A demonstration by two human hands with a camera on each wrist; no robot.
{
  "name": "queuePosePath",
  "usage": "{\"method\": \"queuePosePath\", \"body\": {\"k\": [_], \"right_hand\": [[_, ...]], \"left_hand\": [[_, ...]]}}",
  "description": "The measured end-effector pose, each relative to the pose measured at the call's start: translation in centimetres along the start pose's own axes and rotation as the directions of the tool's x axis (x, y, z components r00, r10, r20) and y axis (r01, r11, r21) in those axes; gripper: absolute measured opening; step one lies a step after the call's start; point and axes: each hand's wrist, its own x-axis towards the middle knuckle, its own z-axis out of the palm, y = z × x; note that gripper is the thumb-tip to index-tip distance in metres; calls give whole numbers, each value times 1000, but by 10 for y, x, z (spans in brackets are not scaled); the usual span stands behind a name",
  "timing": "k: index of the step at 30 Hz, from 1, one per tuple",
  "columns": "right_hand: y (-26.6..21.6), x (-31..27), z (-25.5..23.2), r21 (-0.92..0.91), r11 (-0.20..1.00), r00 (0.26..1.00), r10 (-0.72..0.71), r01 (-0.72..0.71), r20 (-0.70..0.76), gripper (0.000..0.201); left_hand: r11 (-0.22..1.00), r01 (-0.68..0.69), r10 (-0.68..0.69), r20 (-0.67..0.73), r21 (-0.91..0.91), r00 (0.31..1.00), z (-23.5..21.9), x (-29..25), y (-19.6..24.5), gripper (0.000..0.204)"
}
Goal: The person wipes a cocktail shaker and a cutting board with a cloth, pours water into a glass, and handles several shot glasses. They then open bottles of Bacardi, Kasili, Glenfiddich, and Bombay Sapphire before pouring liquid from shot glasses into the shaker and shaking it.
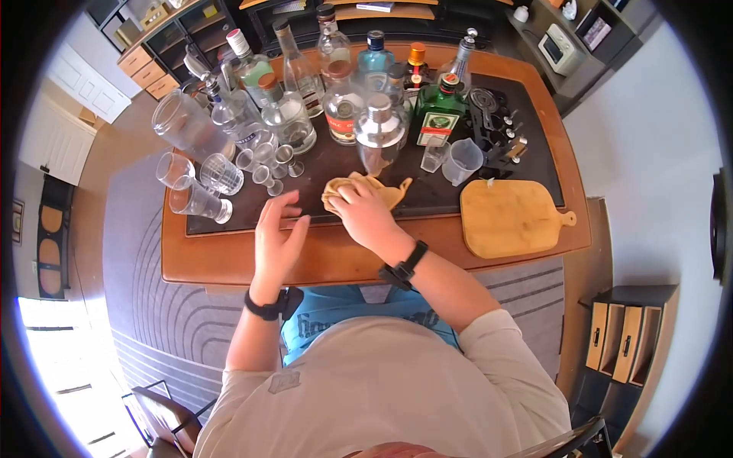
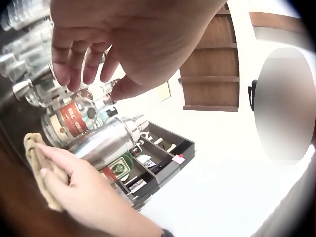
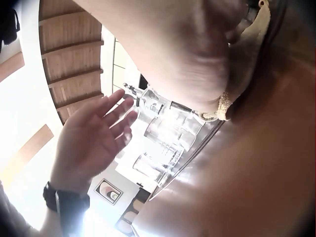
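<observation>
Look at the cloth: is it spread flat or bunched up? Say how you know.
Bunched up: the cloth lies crumpled in folds under the right hand, one end sticking out.

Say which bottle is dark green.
The bottle just behind the small clear cup, right of the shaker; no other bottle's glass is dark green.

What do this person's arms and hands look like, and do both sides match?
They match: the left sleeve and right sleeve are short and pale beige. The left wristband and right wristband are black, each with a dark, boxy device. The left hand and right hand wear no gloves.
</observation>
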Motion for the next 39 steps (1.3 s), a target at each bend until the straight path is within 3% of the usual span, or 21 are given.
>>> {"method": "queuePosePath", "body": {"k": [5, 8, 10, 14, 15, 16, 17, 18, 20, 21, 23, 24, 25, 28, 32, 35, 37, 39], "right_hand": [[11, -39, -44, -78, 990, 993, 118, -118, -5, 27], [19, -55, -67, -129, 972, 981, 190, -194, -45, 27], [27, -65, -73, -93, 959, 963, 262, -267, -62, 29], [29, -76, -98, 93, 954, 949, 294, -285, -111, 29], [27, -74, -103, 371, 849, 876, 456, -376, -156, 30], [24, -71, -107, 623, 666, 778, 612, -410, -144, 31], [21, -64, -112, 624, 665, 779, 611, -409, -140, 31], [20, -54, -117, 626, 695, 744, 615, -355, -261, 31], [22, -34, -123, 615, 733, 669, 615, -291, -417, 32], [24, -23, -125, 616, 734, 671, 613, -288, -417, 32], [32, -1, -127, 718, 672, 601, 654, -182, -459, 33], [38, 7, -125, 741, 657, 613, 646, -142, -455, 36], [40, 15, -126, 738, 660, 611, 643, -138, -461, 36], [39, 30, -124, 843, 527, 631, 692, -109, -351, 39], [44, 20, -84, 921, 381, 648, 722, -80, -242, 42], [54, 1, -35, 959, 238, 620, 779, -157, -92, 43], [56, -9, -25, 957, 217, 609, 791, -193, -57, 42], [53, -9, -36, 914, 282, 608, 793, -290, -51, 41]], "left_hand": [[994, -102, 101, 32, 25, 994, 72, 69, 16, 106], [982, -189, 189, -12, -13, 982, 105, 89, 12, 111], [993, -118, 118, -8, -13, 993, 110, 87, 12, 113], [999, 0, 0, -2, -42, 1000, 98, 70, 5, 107], [999, -2, 2, -8, -40, 1000, 96, 70, 4, 107], [998, -10, 8, -21, -69, 1000, 94, 70, 5, 105], [995, -16, 13, -32, -98, 999, 92, 69, 7, 103], [995, -13, 9, -35, -97, 999, 92, 71, 12, 103], [979, -201, 204, -99, 33, 974, 95, 85, 27, 98], [979, -202, 205, -103, 35, 973, 97, 93, 32, 98], [966, -241, 249, -82, 97, 965, 100, 109, 46, 92], [967, -248, 252, -88, 53, 964, 100, 117, 57, 78], [966, -254, 257, -88, 51, 962, 100, 125, 64, 78], [887, -394, 435, -146, 243, 889, 104, 140, 75, 58], [897, -338, 378, -96, 284, 921, 98, 150, 68, 48], [920, -328, 337, -5, 213, 942, 82, 157, 64, 51], [926, -323, 321, 40, 195, 946, 72, 161, 64, 49], [930, -352, 325, 207, 107, 923, 58, 167, 72, 57]]}}
